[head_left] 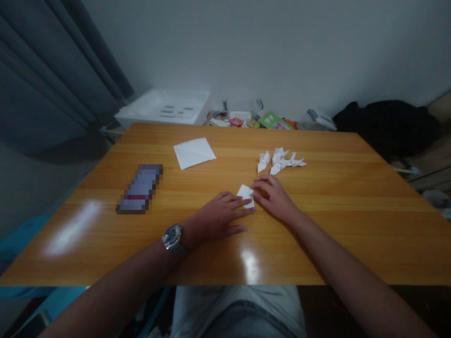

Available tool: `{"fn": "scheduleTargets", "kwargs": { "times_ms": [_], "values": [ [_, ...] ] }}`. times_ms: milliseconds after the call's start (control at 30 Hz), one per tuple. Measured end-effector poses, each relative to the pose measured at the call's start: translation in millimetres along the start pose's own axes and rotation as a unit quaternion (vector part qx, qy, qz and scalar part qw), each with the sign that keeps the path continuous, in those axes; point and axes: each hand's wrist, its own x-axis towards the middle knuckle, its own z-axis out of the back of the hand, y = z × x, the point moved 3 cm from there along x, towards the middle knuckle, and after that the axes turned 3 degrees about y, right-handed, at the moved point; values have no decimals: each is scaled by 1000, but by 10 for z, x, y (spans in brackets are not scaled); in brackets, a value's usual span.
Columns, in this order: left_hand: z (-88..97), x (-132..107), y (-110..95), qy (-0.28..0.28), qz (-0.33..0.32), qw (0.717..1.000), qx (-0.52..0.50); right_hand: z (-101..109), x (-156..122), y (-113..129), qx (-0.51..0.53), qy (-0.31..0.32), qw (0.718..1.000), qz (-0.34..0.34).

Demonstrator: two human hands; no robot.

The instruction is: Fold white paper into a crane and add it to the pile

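Note:
A small folded white paper [245, 193] lies on the wooden table [317, 244] in front of me. My left hand [218, 217], with a wristwatch [172, 238] on its wrist, lies flat with fingers stretched out, pressing the paper's lower edge. My right hand [274, 197] rests against the paper's right side, fingers curled down and pressed on it. Several finished white folded paper cranes [280, 161] sit in a cluster just beyond my right hand.
A flat white sheet [194, 152] lies at the table's far centre-left. A blurred-out phone-like object [140, 188] rests to the left. Behind the table are a white plastic bin [165, 107], snack packets [271, 120] and dark clothing [387, 123]. A curtain hangs at left.

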Motion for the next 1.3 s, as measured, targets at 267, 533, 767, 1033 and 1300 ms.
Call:
{"fn": "scheduleTargets", "kwargs": {
  "times_ms": [267, 533, 767, 1033, 1300],
  "values": [
    [-7, 5, 87, -40, 5, 998, -38, -20, -9, -25, -16, 16, 999, 34],
    [76, -12, 206, -65, 51, 995, -59, -40, -20, -14, -21, 43, 998, 52],
    [62, 6, 218, -64, 73, 994, -59, -59, -21, -15, -22, 37, 997, 64],
    [25, 11, 235, -88, 71, 993, -28, -5, -15, 74, 19, 71, 993, 90],
    [50, 33, 220, -93, 93, 991, -34, -20, -26, 126, 34, 98, 989, 106]
  ]
}}
